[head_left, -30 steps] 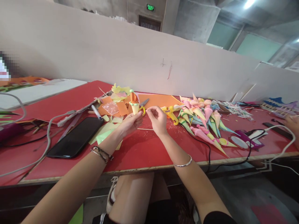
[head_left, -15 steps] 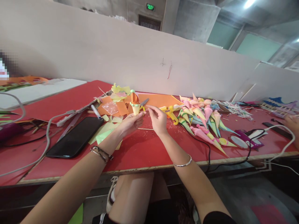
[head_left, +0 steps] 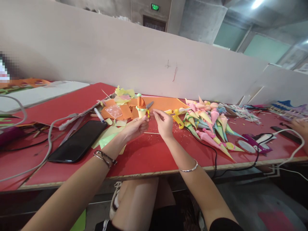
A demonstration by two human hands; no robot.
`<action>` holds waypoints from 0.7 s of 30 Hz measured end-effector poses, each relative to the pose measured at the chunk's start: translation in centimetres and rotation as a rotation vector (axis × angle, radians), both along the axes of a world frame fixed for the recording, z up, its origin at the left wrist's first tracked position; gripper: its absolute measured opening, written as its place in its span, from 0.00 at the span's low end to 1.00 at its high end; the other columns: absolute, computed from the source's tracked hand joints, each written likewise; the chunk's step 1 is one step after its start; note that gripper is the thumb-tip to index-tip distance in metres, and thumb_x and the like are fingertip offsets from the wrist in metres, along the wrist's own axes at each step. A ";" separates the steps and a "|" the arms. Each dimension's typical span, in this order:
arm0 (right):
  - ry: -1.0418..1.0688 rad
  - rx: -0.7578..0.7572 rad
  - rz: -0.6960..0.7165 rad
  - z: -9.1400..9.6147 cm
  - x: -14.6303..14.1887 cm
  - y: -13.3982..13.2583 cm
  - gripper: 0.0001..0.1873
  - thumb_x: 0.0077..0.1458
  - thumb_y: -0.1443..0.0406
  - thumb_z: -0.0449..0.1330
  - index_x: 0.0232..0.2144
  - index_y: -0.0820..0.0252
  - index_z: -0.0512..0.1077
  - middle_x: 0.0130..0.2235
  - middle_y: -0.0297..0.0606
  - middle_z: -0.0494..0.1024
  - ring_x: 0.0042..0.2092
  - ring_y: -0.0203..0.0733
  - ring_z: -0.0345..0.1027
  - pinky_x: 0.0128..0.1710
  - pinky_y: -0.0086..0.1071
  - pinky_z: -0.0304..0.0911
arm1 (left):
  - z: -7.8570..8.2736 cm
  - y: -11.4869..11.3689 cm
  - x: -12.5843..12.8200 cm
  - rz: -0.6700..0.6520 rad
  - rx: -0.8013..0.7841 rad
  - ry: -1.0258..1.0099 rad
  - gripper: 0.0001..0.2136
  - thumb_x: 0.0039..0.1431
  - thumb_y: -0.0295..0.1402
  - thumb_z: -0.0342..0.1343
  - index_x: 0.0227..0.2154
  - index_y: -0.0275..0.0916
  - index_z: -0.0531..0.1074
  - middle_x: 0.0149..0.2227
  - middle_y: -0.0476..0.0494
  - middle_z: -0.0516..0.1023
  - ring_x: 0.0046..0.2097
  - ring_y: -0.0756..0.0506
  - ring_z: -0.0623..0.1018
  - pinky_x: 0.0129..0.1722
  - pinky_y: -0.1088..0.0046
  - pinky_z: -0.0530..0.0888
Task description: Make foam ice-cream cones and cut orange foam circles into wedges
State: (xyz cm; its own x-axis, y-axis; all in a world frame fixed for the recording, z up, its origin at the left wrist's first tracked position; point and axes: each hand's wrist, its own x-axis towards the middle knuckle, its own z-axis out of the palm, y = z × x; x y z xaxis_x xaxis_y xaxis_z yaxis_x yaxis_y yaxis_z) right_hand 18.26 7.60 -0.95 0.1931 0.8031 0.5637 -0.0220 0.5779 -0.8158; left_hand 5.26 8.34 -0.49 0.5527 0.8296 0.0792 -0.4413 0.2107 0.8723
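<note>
My left hand (head_left: 136, 129) is closed around the lower part of a foam ice-cream cone (head_left: 141, 113). The cone stands upright, pale yellow with a light green beaded rim, an orange swirl and a green ball on top. Just to the right, my right hand (head_left: 164, 125) has thumb and fingers pinched together, apart from the cone; whatever they hold is too small to make out. Behind the cone lie scissors (head_left: 149, 105) with yellow handles. Beyond my right hand a yellow glue gun (head_left: 178, 119) rests on the red table (head_left: 144, 157).
A pile of pastel foam cones (head_left: 211, 120) lies to the right. On the left are a black phone (head_left: 78, 141), a marker (head_left: 99, 115) and foam scraps (head_left: 117, 110). Cables (head_left: 215, 150) cross both sides. Another person's hand (head_left: 300, 128) shows at the right edge.
My left hand and the cone have shifted slightly right. My right hand has also moved a little right, its fingers still pinched.
</note>
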 end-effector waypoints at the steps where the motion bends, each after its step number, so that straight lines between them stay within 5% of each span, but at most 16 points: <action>1: 0.001 -0.008 -0.001 0.1 0.0 -0.1 0.11 0.50 0.57 0.57 0.31 0.58 0.73 0.32 0.38 0.79 0.34 0.41 0.74 0.38 0.36 0.69 | 0.0 0.0 0.0 0.005 -0.002 -0.005 0.16 0.46 0.42 0.62 0.20 0.34 0.65 0.15 0.60 0.46 0.17 0.57 0.50 0.15 0.83 0.53; 6: 0.005 0.011 -0.061 0.6 0.0 -0.5 0.10 0.47 0.58 0.60 0.26 0.59 0.70 0.25 0.34 0.75 0.26 0.36 0.69 0.29 0.31 0.67 | -0.1 0.2 0.0 -0.036 -0.009 0.006 0.16 0.46 0.40 0.62 0.19 0.35 0.63 0.15 0.59 0.48 0.17 0.58 0.51 0.15 0.83 0.53; 21: 0.080 -0.068 0.097 1.0 -0.1 -0.4 0.17 0.49 0.54 0.57 0.37 0.59 0.74 0.42 0.39 0.78 0.46 0.42 0.70 0.46 0.37 0.66 | 0.2 -0.7 -0.5 -0.182 -0.036 0.121 0.18 0.48 0.39 0.62 0.18 0.37 0.58 0.14 0.61 0.47 0.16 0.59 0.48 0.16 0.83 0.54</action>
State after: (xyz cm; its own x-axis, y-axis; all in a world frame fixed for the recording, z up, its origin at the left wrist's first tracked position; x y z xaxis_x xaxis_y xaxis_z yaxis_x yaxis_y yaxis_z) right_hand 18.16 7.24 0.01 0.1551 0.8562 0.4929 -0.1415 0.5130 -0.8466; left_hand 4.72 7.68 -0.25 0.6973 0.7164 -0.0245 -0.2858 0.3092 0.9070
